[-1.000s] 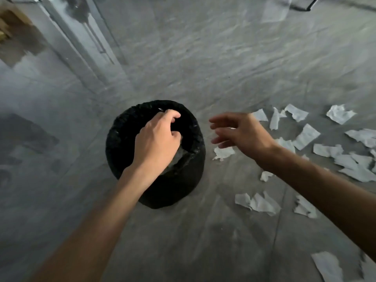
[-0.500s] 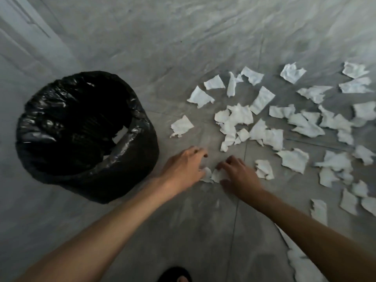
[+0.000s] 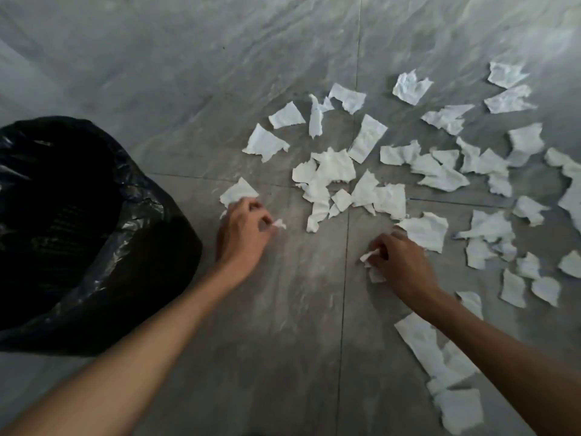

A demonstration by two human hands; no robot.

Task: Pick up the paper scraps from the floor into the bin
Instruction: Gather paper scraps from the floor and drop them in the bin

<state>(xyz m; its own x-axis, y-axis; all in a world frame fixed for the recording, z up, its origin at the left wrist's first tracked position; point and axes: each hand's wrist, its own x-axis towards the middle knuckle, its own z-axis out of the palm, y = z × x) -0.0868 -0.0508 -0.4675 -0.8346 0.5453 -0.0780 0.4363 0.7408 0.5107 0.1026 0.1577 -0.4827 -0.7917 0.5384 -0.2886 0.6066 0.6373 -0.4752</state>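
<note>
Several torn white paper scraps (image 3: 333, 171) lie scattered over the grey tiled floor, mostly in the middle and right. A bin lined with a black plastic bag (image 3: 103, 247) stands at the left. My left hand (image 3: 242, 237) is just right of the bin, fingers closed on a small scrap (image 3: 279, 224), with another scrap (image 3: 237, 193) lying at its knuckles. My right hand (image 3: 399, 265) is low over the floor further right, fingers closed on a small scrap (image 3: 369, 255), beside a larger scrap (image 3: 424, 231).
The floor is grey stone-look tile with grout lines (image 3: 345, 278) crossing between my hands. More long scraps (image 3: 440, 366) lie under my right forearm at the lower right. Bare floor stretches above the bin and along the bottom middle.
Both hands left the bin's rim and came down to the scraps on the floor. Since half a second ago they have moved apart, each with a small scrap pinched in its fingers.
</note>
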